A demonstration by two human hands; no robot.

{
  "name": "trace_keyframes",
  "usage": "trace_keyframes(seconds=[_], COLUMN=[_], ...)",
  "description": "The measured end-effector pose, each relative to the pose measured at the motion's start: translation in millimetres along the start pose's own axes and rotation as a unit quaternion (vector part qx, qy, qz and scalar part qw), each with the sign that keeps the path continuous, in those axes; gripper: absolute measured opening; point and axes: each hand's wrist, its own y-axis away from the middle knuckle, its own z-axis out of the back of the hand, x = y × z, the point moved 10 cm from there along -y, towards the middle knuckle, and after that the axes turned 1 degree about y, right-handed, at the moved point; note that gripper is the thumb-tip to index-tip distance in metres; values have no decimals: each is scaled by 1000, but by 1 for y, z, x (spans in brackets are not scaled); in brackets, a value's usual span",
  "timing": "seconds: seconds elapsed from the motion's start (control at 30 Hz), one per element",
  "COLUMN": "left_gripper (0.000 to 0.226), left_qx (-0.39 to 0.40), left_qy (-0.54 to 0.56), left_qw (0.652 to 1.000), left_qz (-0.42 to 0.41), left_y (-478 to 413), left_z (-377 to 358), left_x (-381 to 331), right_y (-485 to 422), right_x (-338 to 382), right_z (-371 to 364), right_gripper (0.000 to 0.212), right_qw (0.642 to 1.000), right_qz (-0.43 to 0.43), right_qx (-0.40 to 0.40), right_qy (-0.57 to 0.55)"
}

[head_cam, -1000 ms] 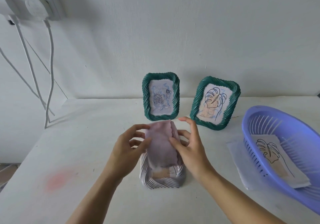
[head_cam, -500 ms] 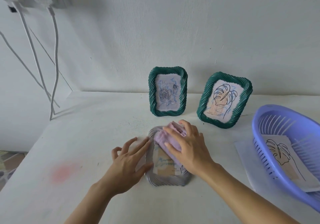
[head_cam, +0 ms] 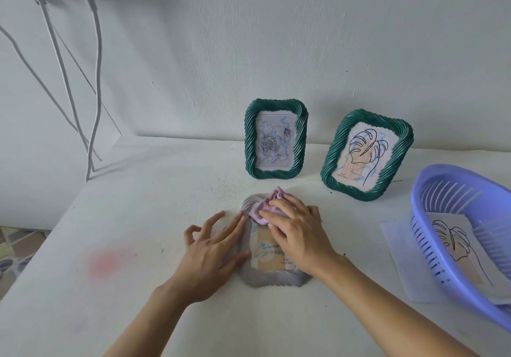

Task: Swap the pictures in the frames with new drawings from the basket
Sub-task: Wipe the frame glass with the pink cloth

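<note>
A grey ribbed picture frame (head_cam: 272, 280) lies flat on the white table with a drawing showing in it. My right hand (head_cam: 297, 230) presses a crumpled pink cloth (head_cam: 265, 207) onto the frame's upper part. My left hand (head_cam: 213, 248) rests against the frame's left side with its fingers spread. Two green ribbed frames stand at the wall: one with a rose picture (head_cam: 275, 139), one with a leaf drawing (head_cam: 366, 154). A purple basket (head_cam: 453, 190) at the right holds a leaf drawing (head_cam: 456, 242).
A sheet of paper (head_cam: 401, 248) lies under the basket's left edge. White cables (head_cam: 69, 85) hang down the wall at the far left. A faint pink stain (head_cam: 107, 262) marks the table left of my hands. The table's left edge drops to a tiled floor.
The frame, held up before, now lies flat. My right hand has bunched the cloth and pushed it towards the frame's top; my left hand has let go and rests at the frame's side.
</note>
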Motion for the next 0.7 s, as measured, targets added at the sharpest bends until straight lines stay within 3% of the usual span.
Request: trace_keyframes(seconds=[0.27,0.5,0.7], left_gripper=[62,63,60], left_qx=[5,8,6], left_qy=[-28,-22,-5], left_qw=[1000,1000,1000], left_qz=[-1,-4,-1], left_y=[1,0,0], left_z=[-3,-5,-2], left_x=[-1,-1,-2], right_y=[28,46,37], right_x=[32,19,5], right_z=[2,18,30], right_gripper=[28,29,22], right_qw=[987,978,988], right_qz=[127,158,145], right_qx=[35,48,13], right_qy=[-87,-128,-60])
